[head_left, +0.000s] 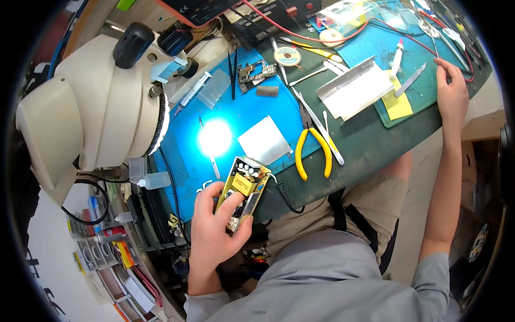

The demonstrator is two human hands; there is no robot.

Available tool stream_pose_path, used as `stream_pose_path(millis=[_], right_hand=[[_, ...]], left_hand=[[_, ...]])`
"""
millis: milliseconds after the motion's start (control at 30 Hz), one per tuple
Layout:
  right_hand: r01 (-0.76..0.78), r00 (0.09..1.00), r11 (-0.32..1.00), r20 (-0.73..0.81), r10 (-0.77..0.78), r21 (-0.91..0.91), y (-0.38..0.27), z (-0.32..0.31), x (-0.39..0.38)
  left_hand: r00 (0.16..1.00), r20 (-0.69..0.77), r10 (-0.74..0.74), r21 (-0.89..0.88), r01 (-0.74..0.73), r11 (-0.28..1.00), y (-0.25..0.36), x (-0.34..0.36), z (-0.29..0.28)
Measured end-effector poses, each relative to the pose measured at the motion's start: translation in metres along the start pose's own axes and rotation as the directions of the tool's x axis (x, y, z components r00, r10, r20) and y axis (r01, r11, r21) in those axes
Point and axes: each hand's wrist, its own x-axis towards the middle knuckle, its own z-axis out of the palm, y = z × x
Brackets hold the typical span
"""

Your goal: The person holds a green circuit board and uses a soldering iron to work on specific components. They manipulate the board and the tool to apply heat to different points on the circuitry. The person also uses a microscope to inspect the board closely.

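Circuit board (244, 188) at the near edge of the surface (370, 145), my left hand (220, 228) gripping its sides, presumably to keep components (248, 169) exposed; right hand (451, 86) narrowed beside the green mat (426, 91), can't tell if pinching anything.

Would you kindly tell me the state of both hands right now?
Left hand: closed, holding an open-cased circuit unit.
Right hand: fingers curled near a thin rod; a grip cannot be told.

the circuit board (244, 185) sits before the plate (264, 141), pliers (307, 126) to its right, microscope (99, 99) to its left.
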Motion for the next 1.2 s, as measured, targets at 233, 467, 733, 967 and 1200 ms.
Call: stream_pose_path(millis=[233, 467, 733, 967, 1200], right_hand=[[0.006, 1.000, 1.000, -0.028, -0.006, -0.003, 0.006, 0.000, -0.002], [-0.022, 1.000, 0.998, 0.018, 0.023, -0.061, 0.013, 0.004, 0.001], [-0.006, 1.000, 0.996, 0.006, 0.007, -0.085, 0.014, 0.007, 0.001], [-0.027, 0.999, 0.998, 0.019, 0.028, -0.064, 0.018, 0.010, 0.003], [-0.023, 1.000, 0.997, 0.011, 0.023, -0.078, 0.016, 0.010, 0.003]], left_hand=[[0.960, 0.148, -0.239, -0.770, 0.264, 0.581, -0.012, -0.027, -0.006], [0.877, 0.371, -0.305, -0.928, 0.357, -0.104, -0.013, -0.028, -0.003], [0.871, 0.459, -0.176, -0.835, 0.356, -0.419, -0.026, -0.030, 0.009], [0.902, 0.417, -0.110, -0.847, 0.341, -0.407, -0.032, -0.029, 0.015], [0.906, 0.408, -0.111, -0.844, 0.328, -0.425, -0.032, -0.028, 0.017]])
